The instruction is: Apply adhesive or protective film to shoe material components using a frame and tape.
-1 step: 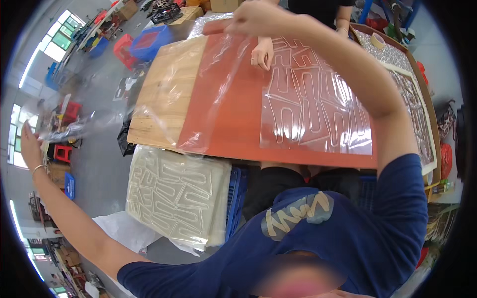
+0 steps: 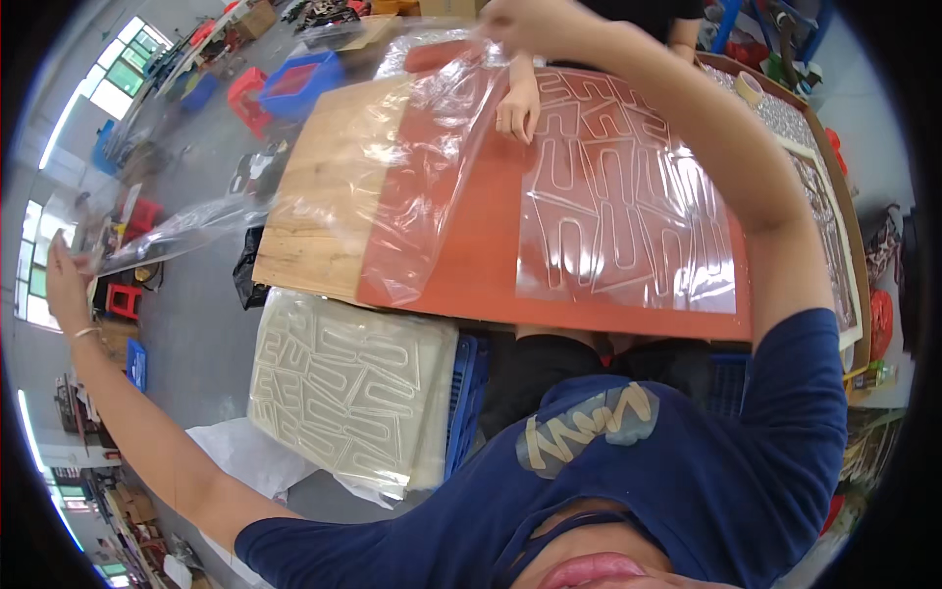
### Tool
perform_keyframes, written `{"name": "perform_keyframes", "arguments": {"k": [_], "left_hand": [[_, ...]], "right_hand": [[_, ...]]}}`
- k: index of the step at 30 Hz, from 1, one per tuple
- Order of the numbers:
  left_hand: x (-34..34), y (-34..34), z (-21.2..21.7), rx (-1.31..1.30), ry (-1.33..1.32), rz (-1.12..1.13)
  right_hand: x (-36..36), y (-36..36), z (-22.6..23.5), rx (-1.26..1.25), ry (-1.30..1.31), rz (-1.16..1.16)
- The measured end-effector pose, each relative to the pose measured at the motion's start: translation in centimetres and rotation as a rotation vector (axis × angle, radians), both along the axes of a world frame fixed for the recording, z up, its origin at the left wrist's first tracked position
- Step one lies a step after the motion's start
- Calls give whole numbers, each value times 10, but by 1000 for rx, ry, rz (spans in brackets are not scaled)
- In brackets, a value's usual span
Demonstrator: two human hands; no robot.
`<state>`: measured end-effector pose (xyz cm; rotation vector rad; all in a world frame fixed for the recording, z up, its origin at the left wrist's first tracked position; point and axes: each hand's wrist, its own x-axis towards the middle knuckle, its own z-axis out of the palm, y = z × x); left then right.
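Observation:
A clear plastic film (image 2: 432,177) stretches in wrinkled folds between my two hands, above the wooden board (image 2: 329,187) and the bare part of the red sheet (image 2: 481,245). Far out at the left, my left hand (image 2: 69,290) is closed on one edge of the film. At the far side of the table, my right hand (image 2: 520,27), slightly blurred, grips another edge. To the right on the red sheet lies a flat clear sheet (image 2: 603,187) with raised looped outlines. Another person's hand (image 2: 518,110) rests at its far left corner.
Below the table's left front edge, a stack of patterned clear sheets (image 2: 334,383) sits by a blue crate (image 2: 469,383). A tape roll (image 2: 748,88) lies at the far right. Blue tubs (image 2: 299,83) and red stools (image 2: 250,103) stand on the floor at the far left.
My right hand has shifted slightly away and to the right. The film has shifted with it, its folds now lying differently over the board and red sheet. My left hand has barely moved.

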<state>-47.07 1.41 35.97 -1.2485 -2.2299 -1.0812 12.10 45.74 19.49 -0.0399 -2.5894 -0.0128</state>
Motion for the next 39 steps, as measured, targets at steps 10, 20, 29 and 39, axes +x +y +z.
{"name": "perform_keyframes", "arguments": {"k": [10, 20, 29, 39], "left_hand": [[212, -87, -101, 167, -304, -486], [277, -35, -240, 361, -1091, -653], [221, -41, -312, 381, -993, -138], [175, -47, -400, 313, -995, 269]], "right_hand": [[47, -142, 151, 145, 119, -1067], [-35, -41, 192, 210, 173, -1281], [-267, -12, 87, 99, 207, -936], [-446, -49, -5, -598, 449, -260]]}}
